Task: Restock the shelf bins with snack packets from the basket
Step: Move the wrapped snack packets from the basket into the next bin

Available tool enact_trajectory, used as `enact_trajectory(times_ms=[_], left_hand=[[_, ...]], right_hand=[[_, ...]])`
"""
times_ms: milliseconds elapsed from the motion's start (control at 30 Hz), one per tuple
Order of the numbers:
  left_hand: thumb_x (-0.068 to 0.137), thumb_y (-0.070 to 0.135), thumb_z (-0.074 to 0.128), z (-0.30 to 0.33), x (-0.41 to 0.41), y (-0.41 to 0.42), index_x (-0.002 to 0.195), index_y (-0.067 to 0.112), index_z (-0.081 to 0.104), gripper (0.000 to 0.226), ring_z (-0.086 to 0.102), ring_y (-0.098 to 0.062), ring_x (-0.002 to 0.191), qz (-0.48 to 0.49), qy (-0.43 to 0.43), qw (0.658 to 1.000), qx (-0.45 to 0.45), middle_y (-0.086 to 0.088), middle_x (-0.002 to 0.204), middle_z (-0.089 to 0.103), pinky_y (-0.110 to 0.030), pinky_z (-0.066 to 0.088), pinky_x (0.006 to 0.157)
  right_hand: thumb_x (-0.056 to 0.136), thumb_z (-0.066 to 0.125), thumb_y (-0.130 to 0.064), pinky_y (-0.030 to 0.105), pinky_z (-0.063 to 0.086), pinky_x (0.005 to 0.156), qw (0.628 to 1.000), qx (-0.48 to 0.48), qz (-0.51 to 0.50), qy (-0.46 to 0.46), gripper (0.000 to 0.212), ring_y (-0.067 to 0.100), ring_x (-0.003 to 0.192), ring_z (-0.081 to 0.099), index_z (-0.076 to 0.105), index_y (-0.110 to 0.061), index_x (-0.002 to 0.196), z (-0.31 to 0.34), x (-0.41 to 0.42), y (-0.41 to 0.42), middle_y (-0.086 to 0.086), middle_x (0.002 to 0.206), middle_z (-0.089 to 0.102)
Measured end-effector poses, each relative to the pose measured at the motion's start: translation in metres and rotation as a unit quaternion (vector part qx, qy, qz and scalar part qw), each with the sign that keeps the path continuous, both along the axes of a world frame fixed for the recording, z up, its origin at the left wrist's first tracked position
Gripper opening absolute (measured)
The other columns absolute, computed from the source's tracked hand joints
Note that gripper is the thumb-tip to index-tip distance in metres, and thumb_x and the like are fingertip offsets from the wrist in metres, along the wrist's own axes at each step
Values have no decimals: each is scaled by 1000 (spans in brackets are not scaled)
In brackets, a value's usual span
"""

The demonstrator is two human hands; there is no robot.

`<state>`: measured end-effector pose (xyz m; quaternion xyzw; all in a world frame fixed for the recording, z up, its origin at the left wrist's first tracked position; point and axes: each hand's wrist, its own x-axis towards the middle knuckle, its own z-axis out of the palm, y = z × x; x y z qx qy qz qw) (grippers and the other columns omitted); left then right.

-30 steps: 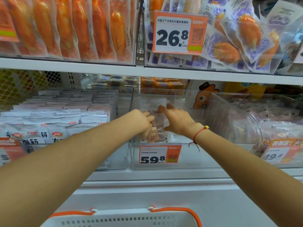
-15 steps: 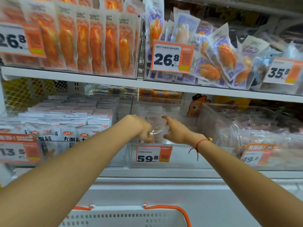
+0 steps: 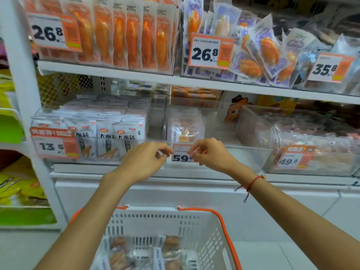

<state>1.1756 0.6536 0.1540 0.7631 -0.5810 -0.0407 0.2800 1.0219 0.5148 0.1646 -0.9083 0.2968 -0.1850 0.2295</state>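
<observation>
Both hands hover side by side in front of the middle shelf, fingers loosely curled and holding nothing. They have drawn back out of the clear middle bin, where a second ago they were arranging a packet, so that placement looks finished. Left hand sits just left of the orange price tag reading 59-something; right hand, with a red string bracelet at the wrist, partly covers the tag's right edge.

Going left to right along this shelf: the left bin is packed with white snack packets, the middle bin holds only a few pale packets standing at its near left corner with much bare space to their right, and the right bin holds brownish packets behind a 49.8 tag.

Near the viewer, below the arms, the white basket with orange handles holds several more snack packets of the same brown sort. By my judgement the middle bin is far from full, and the likely next step is reaching down into the basket for another packet.
</observation>
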Motion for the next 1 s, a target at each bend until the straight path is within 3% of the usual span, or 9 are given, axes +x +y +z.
enact_trajectory(times_ms=[100, 200, 467, 533, 600, 700, 833, 900, 1000], left_hand=[[93, 24, 52, -42, 7, 20, 101, 42, 63, 23, 60, -4, 92, 23, 75, 997, 27, 21, 101, 65, -30, 50, 81], [95, 30, 50, -90, 10, 39, 103, 42, 60, 19, 60, -9, 95, 48, 128, 987, 79, 18, 106, 63, -33, 52, 76], [98, 24, 46, -225, 16, 77, 117, 27, 61, 25, 57, -16, 111, 86, 240, 936, 242, 7, 123, 60, -34, 45, 95], [97, 21, 46, -257, 16, 86, 112, 22, 64, 24, 57, -19, 108, 109, 261, 920, 272, 5, 117, 60, -34, 45, 96], [94, 23, 49, -292, 16, 96, 104, 24, 65, 18, 59, -22, 105, 132, 266, 907, 299, 1, 119, 62, -34, 46, 94], [91, 18, 54, -332, 12, 110, 119, 13, 60, 29, 56, -28, 112, 197, 251, 888, 331, -13, 125, 57, -36, 47, 92], [91, 30, 58, -362, 9, 120, 145, 5, 30, 66, 24, -32, 139, 316, 280, 857, 295, -14, 153, 22, -45, 32, 109], [89, 32, 55, -380, 12, 119, 144, 1, 29, 67, 34, -36, 133, 343, 304, 846, 272, -17, 149, 29, -51, 38, 104], [88, 33, 57, -397, 16, 115, 144, 5, 27, 69, 43, -38, 126, 383, 347, 829, 214, -16, 142, 40, -56, 42, 98]], right_hand=[[89, 61, -12, 11, 47, 49, 990, 107, 29, 83, 12, 8, 57, 58, 69, -9, 97, -28, 4, 14, 4, 75, 65], [90, 60, -14, 14, 49, 52, 972, 167, 55, 155, 15, 7, 57, 59, 67, -7, 101, -72, 7, 28, 1, 73, 64], [93, 53, -10, 13, 45, 53, 928, 255, 59, 265, 23, 13, 64, 59, 65, 1, 109, -210, 10, 65, 21, 100, 69], [92, 51, -6, 21, 49, 62, 924, 258, 45, 278, 25, 20, 73, 63, 64, 7, 109, -246, 9, 76, 24, 108, 66], [92, 53, -11, 29, 47, 82, 918, 250, 29, 308, 29, 29, 100, 61, 60, 1, 117, -284, 7, 86, 19, 117, 62], [92, 53, -19, 34, 39, 100, 905, 233, 19, 356, 46, 31, 125, 46, 43, -10, 136, -328, 5, 101, 14, 137, 46], [95, 47, -19, 46, 17, 117, 910, 169, 9, 378, 66, 32, 146, 4, 13, -22, 151, -358, 2, 110, 9, 159, -2], [95, 49, -21, 52, 13, 117, 906, 156, 8, 392, 75, 32, 146, -9, 0, -27, 152, -368, 1, 111, 6, 158, -17], [91, 55, -22, 51, 25, 115, 908, 134, 3, 397, 86, 33, 146, -7, -7, -22, 151, -375, 1, 109, 7, 158, -17]])
